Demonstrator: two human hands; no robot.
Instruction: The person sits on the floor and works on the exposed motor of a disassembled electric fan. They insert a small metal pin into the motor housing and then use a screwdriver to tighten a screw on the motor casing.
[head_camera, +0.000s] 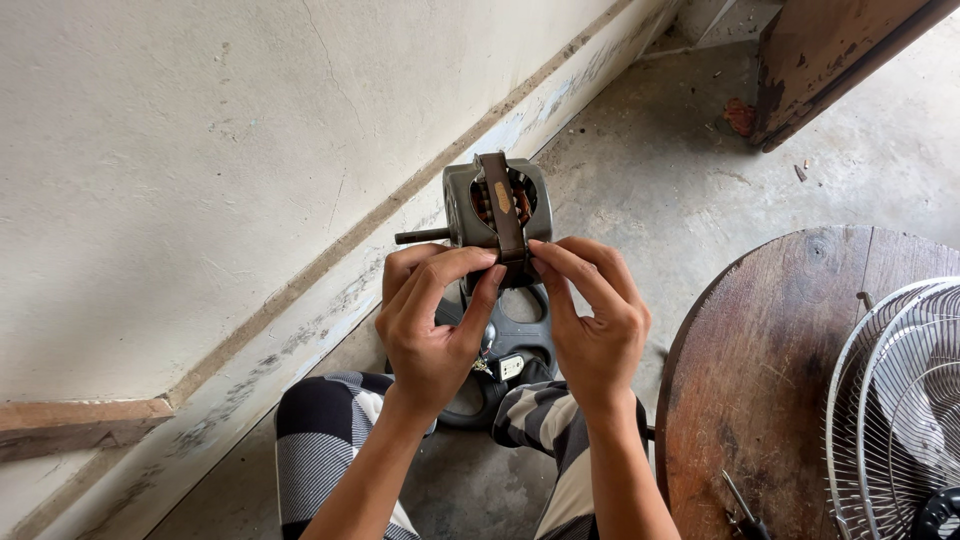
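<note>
Where both hands (515, 320) grip, the fan motor's (497, 205) base is hidden.

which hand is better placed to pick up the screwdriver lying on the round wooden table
Right. The screwdriver lies at the near edge of the round wooden table, on the right hand's side. The left hand would have to cross over. Both hands now pinch the grey metal fan motor.

A small oval yellowish label (502, 196) sits on the brown bracket (504, 212) across the grey fan motor (497, 203); its print is unreadable.
</note>
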